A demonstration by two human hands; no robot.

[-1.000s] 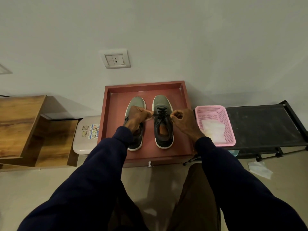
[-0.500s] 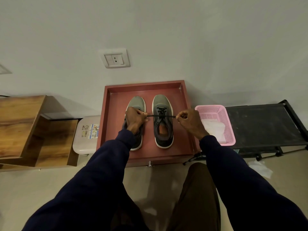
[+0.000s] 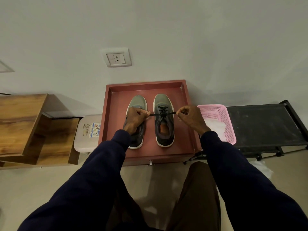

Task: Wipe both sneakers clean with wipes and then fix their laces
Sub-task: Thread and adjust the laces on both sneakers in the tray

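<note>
Our left hand (image 3: 135, 118) and right hand (image 3: 190, 116) each pinch one end of the black lace (image 3: 162, 114) of the right sneaker (image 3: 164, 130). It stands beside the left sneaker (image 3: 137, 100) in the red tray (image 3: 145, 83). Compared with one second ago, our hands have moved further apart, and the lace is now stretched straight across the shoe. We judge that the first knot is being tightened and the bow comes next.

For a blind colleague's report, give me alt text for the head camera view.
The left hand and right hand pinch the lace ends of the right sneaker, stretched taut. It stands beside the left sneaker in a red tray, a pink basket alongside.
</note>
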